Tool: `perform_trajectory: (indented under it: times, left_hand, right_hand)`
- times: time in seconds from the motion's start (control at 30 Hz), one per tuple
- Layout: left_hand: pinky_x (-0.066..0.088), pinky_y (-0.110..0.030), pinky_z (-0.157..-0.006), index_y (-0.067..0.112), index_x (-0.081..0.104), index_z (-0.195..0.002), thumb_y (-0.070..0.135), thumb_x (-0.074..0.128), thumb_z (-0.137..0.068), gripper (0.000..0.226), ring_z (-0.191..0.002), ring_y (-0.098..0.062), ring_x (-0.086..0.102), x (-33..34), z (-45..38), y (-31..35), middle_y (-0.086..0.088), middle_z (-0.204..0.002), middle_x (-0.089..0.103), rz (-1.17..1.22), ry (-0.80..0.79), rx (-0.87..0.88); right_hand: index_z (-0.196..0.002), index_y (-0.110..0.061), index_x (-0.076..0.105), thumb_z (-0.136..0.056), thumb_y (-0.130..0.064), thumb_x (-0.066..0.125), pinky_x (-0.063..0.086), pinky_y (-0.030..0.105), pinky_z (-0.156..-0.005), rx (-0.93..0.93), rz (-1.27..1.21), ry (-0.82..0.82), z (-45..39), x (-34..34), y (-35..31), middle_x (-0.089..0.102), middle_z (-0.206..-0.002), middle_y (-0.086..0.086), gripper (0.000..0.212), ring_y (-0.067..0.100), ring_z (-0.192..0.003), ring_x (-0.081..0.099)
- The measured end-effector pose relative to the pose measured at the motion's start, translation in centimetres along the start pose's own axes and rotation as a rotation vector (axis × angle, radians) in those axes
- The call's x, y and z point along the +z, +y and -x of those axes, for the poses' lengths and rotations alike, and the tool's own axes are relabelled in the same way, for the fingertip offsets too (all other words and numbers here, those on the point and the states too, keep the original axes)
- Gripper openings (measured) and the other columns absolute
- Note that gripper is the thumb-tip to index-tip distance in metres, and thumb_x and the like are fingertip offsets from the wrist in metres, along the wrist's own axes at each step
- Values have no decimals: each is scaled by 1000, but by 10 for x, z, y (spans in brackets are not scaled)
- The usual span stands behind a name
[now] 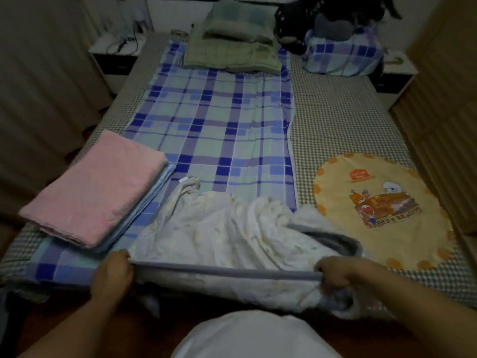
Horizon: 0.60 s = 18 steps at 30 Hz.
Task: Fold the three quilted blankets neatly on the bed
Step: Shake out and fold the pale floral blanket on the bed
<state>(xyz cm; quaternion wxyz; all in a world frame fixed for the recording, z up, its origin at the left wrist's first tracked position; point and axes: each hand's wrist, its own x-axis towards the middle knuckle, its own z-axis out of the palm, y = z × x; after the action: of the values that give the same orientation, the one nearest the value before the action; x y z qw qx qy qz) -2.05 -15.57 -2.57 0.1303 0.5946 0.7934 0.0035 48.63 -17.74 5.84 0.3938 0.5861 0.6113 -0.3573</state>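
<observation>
The bed [335,117] is covered by a brown checked sheet, and its near edge runs just in front of the person. A blue plaid blanket [214,125] is spread flat along the bed's left-centre, from the pillows down to the near edge; its right edge lies as a wavy line down the middle of the bed. Open sheet is left to the right of that edge, broken only by a round yellow cartoon-printed mat [374,202] near the front right corner. At the head, a folded green plaid blanket [232,54] with a pillow [237,24] on it is seen, and beside it a blue plaid bundle [340,54] under a dark stuffed toy [309,19].

A white quilted blanket [227,233] with a grey-blue bound edge lies crumpled at the near centre, hanging partly over the bed's edge. Its bound edge is pulled taut between the two hands: the left hand [112,275] pinches it at the left end, and the right hand [338,275] is curled round a bunched end on the right.

A folded pink blanket [95,187] is stacked on a folded light blue one [154,187] at the front left, just beside the white blanket.
</observation>
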Motion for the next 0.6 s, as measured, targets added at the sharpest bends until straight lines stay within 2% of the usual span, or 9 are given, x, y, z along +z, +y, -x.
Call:
perform_trajectory:
  times: [0.07,0.1,0.17,0.27,0.3,0.37,0.47,0.53,0.6]
  left_hand:
    - [53,-46,-83,15,64,-101,12,55,-85,19,-97,-41,65,-63,-48,42,-21,-109,67,23,126,91]
    - [52,-46,-84,16,64,-104,12,55,-85,22,-100,-41,64,-107,-77,71,-20,-112,66,44,201,152]
    - [52,-45,-82,17,64,-103,11,57,-83,22,-99,-41,63,-216,-127,132,-19,-111,65,86,402,259]
    - [52,-50,-75,4,66,-95,-2,57,-78,20,-92,-46,61,-397,-154,207,-27,-102,63,217,800,396]
    - [50,-51,-73,1,65,-96,-5,55,-79,21,-92,-48,60,-448,-150,222,-30,-101,61,256,928,410]
    - [49,-52,-73,4,65,-104,-3,50,-86,24,-94,-49,58,-517,-142,230,-29,-105,58,294,1104,365]
    - [51,-55,-80,9,66,-106,3,51,-89,23,-98,-52,60,-547,-145,205,-31,-108,60,234,1093,195]
    - [52,-53,-81,11,67,-100,4,55,-87,19,-97,-50,62,-529,-154,187,-30,-106,63,159,997,152]
    - [52,-52,-79,9,69,-97,4,58,-85,17,-93,-49,62,-496,-160,177,-28,-102,61,102,928,212]
  right_hand:
    - [-119,-15,66,-89,-25,64,48,31,-90,126,-38,302,20,-75,19,63,-114,-1,31,22,-104,61]
    - [-113,-14,68,-88,-24,65,50,31,-90,170,-51,517,38,-119,34,63,-106,0,27,24,-104,63]
    - [-105,-7,69,-85,-18,64,55,36,-81,294,-104,942,101,-213,65,64,-95,10,23,31,-95,66]
    - [-98,-4,66,-88,-11,56,50,42,-73,367,-170,1610,229,-319,97,58,-96,23,15,44,-87,62]
    - [-96,-5,63,-90,-13,52,47,42,-71,358,-204,1817,272,-342,103,52,-92,24,15,45,-82,59]
    - [-97,-10,57,-94,-29,43,42,40,-68,432,-365,2070,333,-375,124,44,-87,19,24,42,-77,51]
    - [-99,-13,54,-90,-43,39,49,45,-72,510,-348,2113,369,-369,143,48,-88,16,34,40,-76,50]
    - [-98,-15,61,-91,-26,56,47,40,-68,468,-119,1944,357,-338,131,52,-97,20,14,41,-78,56]
    - [-99,-14,65,-90,-18,63,43,38,-63,426,64,1752,328,-310,121,51,-98,19,10,39,-78,57]
